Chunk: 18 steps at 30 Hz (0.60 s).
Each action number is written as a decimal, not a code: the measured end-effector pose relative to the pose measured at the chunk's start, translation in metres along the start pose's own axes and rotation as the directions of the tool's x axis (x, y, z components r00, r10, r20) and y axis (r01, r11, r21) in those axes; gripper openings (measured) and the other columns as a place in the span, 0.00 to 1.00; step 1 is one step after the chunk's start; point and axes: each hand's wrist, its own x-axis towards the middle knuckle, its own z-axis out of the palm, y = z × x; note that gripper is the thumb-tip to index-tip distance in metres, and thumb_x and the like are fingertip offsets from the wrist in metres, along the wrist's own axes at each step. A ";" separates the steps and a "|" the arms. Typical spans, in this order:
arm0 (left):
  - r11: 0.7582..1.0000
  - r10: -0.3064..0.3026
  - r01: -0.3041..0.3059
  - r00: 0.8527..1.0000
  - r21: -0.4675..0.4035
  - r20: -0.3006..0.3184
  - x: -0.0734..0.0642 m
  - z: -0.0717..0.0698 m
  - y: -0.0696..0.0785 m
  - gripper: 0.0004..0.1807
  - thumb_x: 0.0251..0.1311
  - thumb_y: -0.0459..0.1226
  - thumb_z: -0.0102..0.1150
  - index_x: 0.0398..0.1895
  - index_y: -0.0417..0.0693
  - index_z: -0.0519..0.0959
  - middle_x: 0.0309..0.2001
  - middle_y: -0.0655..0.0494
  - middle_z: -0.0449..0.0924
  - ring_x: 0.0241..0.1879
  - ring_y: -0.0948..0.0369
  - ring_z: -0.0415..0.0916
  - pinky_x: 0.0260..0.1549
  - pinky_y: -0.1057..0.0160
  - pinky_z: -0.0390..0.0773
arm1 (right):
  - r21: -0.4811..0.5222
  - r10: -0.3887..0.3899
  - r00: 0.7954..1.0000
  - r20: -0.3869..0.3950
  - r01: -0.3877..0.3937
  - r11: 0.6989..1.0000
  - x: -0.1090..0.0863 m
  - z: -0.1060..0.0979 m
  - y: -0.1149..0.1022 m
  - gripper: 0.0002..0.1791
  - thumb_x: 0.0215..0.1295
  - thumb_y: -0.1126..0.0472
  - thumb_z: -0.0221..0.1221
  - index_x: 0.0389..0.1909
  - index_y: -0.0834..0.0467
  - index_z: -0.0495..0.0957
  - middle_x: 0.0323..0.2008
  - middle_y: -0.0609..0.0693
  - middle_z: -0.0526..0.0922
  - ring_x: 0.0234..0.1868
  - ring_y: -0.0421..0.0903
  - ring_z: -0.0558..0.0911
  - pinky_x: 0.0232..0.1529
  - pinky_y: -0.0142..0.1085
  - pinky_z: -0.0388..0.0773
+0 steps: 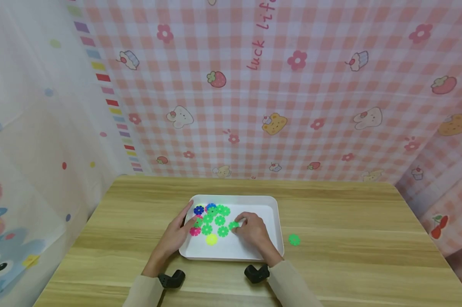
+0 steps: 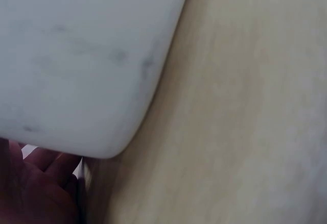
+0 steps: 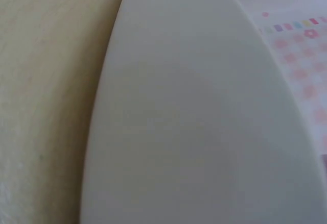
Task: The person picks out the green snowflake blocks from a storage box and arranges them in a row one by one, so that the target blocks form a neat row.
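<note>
Pinching a green notched plastic disc [image 1: 234,225] with our right hand [image 1: 253,231]: disc sits right at thumb and forefinger tips, over the white rectangular tray [image 1: 235,250]. Our left hand [image 1: 174,235] grips the tray's left rim, thumb inside, fingers outside.

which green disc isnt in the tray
The lone green disc on the wooden table, to the right of the white tray; the other green discs all show within the tray's rim.
</note>
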 end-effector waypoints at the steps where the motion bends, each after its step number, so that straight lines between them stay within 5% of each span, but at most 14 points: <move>1: 1.000 0.000 0.000 1.000 -0.001 0.000 0.000 0.000 0.000 0.33 0.75 0.47 0.47 0.79 0.67 0.51 0.80 0.57 0.45 0.79 0.52 0.40 0.75 0.45 0.41 | -0.001 0.007 1.000 0.001 -0.007 1.000 0.000 0.000 0.000 0.12 0.54 0.63 0.71 0.40 0.59 0.83 0.24 0.49 0.73 0.25 0.44 0.70 0.25 0.33 0.65; 18: 1.000 0.006 -0.006 1.000 -0.011 0.008 0.001 0.000 0.000 0.33 0.75 0.47 0.46 0.79 0.66 0.51 0.80 0.55 0.45 0.79 0.51 0.39 0.75 0.44 0.41 | 0.007 0.001 1.000 -0.014 -0.001 1.000 -0.004 0.001 -0.003 0.13 0.55 0.65 0.70 0.38 0.57 0.76 0.28 0.49 0.73 0.29 0.46 0.70 0.29 0.35 0.65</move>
